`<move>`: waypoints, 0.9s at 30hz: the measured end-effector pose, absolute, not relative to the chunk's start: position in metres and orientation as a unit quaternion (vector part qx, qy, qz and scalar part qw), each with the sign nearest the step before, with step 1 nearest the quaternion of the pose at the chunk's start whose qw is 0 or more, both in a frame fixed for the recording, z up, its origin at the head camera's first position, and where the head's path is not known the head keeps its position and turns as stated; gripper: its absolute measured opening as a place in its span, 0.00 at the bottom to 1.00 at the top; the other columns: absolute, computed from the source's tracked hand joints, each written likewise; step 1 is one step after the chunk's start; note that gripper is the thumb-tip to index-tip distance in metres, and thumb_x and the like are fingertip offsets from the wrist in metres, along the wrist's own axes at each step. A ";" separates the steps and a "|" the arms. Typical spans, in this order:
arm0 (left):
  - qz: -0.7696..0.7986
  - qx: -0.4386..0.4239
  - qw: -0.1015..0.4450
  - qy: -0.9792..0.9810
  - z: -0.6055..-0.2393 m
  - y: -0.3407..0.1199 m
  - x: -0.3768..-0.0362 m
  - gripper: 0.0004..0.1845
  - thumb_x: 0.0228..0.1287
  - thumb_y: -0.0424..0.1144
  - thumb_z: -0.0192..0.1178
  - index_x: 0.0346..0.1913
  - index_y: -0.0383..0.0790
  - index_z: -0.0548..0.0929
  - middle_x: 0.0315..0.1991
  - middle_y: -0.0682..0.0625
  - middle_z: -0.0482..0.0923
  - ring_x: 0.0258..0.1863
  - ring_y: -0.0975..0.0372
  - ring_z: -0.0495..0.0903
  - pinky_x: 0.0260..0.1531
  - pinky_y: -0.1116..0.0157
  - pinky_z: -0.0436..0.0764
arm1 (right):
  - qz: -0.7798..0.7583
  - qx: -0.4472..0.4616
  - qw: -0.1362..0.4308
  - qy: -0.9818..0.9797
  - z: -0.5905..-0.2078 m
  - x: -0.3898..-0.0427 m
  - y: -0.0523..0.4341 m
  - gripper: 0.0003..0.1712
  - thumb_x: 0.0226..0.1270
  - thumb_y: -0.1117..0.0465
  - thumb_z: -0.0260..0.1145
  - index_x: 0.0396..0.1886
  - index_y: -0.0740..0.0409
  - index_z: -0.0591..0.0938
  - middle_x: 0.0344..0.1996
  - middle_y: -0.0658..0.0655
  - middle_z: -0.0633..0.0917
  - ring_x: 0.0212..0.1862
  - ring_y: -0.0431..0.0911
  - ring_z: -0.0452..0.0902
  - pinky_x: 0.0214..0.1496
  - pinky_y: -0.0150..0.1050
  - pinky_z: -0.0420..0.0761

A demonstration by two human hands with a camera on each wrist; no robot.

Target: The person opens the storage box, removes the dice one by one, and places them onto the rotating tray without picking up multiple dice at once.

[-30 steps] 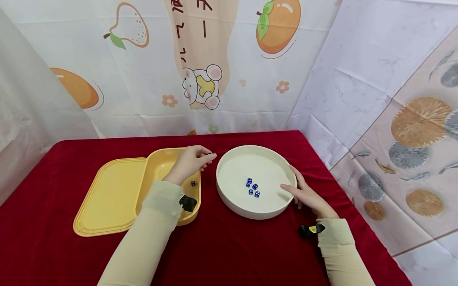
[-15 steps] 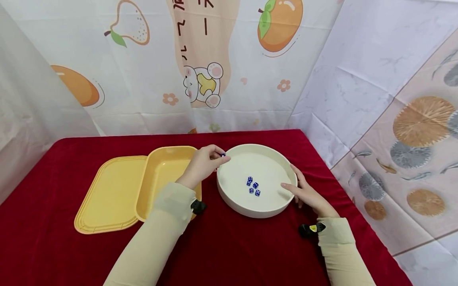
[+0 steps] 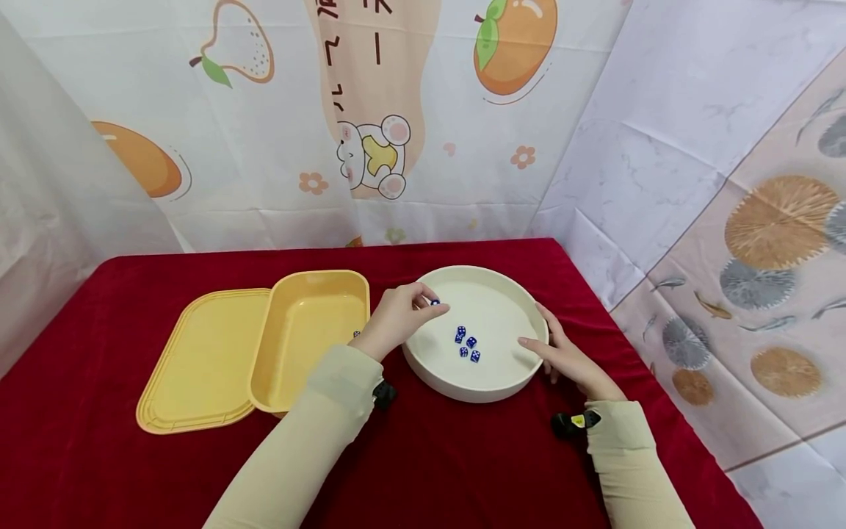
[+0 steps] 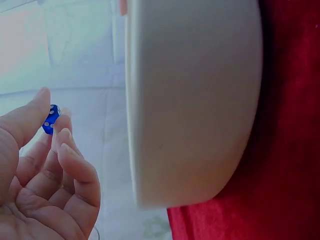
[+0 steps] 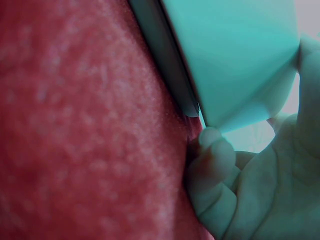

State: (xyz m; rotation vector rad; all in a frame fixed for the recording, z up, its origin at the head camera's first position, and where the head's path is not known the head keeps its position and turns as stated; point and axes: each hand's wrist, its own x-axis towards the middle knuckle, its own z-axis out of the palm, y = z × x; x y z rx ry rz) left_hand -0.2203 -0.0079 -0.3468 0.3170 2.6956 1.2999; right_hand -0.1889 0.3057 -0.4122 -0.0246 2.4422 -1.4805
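Observation:
My left hand [image 3: 399, 317] pinches a blue die [image 3: 435, 302] with white pips between thumb and fingertips, above the left part of a round white tray [image 3: 492, 297]. In the left wrist view the die [image 4: 51, 120] shows at the fingertips, beside the tray's outer wall [image 4: 195, 110]. Inside the tray lie several more blue dice [image 3: 471, 342], grouped near its middle. On the tray's right side, my right hand [image 3: 567, 360] grips the rim, thumb over the inside and fingers outside. The right wrist view has curled fingers [image 5: 215, 165] low against the tray wall [image 5: 235, 60].
Left of the tray stands a yellow box [image 3: 304, 323], a die [image 3: 357, 334] at its right side, partly behind my left wrist. A yellow lid [image 3: 205, 360] lies beside the box. Red cloth [image 3: 449, 463] covers the table; printed curtains [image 3: 264, 147] hang behind and at the right.
My left hand has moved right with its die, from the yellow box's right edge to above the tray. The right hand has stayed at the rim, and the dice in the tray lie as before.

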 end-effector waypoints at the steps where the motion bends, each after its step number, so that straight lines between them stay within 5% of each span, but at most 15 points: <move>1: 0.432 0.106 0.069 0.893 -0.348 -0.006 -0.220 0.16 0.63 0.52 0.67 0.46 0.46 0.84 0.35 0.50 0.81 0.37 0.59 0.77 0.37 0.67 0.79 | -0.513 -0.007 0.143 0.846 -0.412 -0.189 0.306 0.53 0.71 0.48 0.62 0.80 0.39 0.36 0.18 0.53 0.71 0.19 0.44 0.68 0.20 0.39 0.74; 27: 0.414 0.132 0.131 0.891 -0.377 0.022 -0.211 0.12 0.60 0.47 0.71 0.41 0.44 0.84 0.34 0.51 0.78 0.36 0.61 0.75 0.34 0.68 0.77 | -0.515 -0.009 0.143 0.845 -0.412 -0.189 0.306 0.53 0.71 0.49 0.62 0.80 0.39 0.36 0.19 0.53 0.72 0.20 0.44 0.69 0.20 0.39 0.74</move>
